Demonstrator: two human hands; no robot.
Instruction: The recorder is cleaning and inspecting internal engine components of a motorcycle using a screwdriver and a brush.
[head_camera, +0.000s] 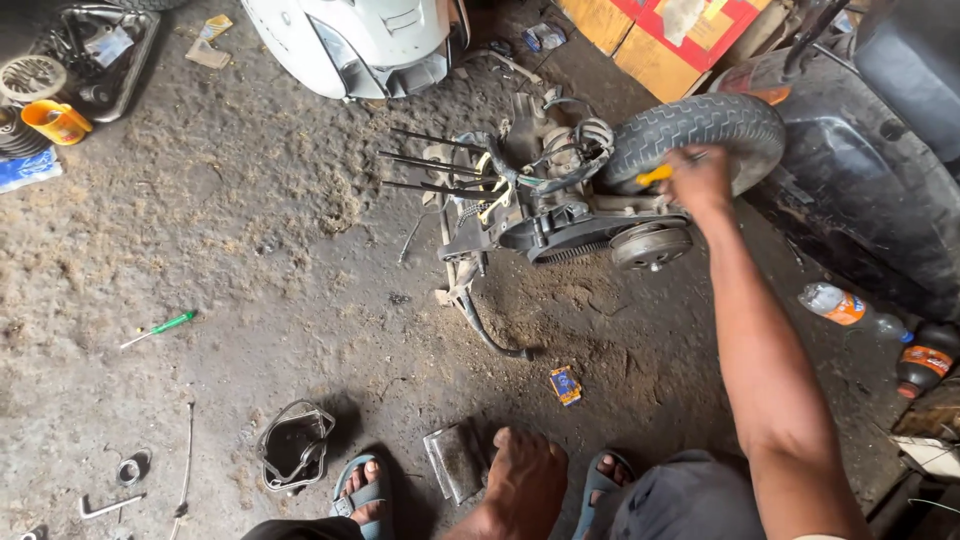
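Gripping a yellow-handled tool (655, 176), the right hand (698, 178) closes against the rear tyre (690, 130) of the stripped scooter engine (560, 205); nearer than the engine, the left hand (525, 480) rests flat, fingers loose, on the floor (250, 250).

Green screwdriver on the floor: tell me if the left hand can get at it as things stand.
Probably yes. The left hand rests on the floor, holding nothing, and bare ground lies between it and the green screwdriver; it would take a long stretch.

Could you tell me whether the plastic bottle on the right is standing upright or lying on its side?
Lying down: the plastic bottle rests lengthwise on the ground.
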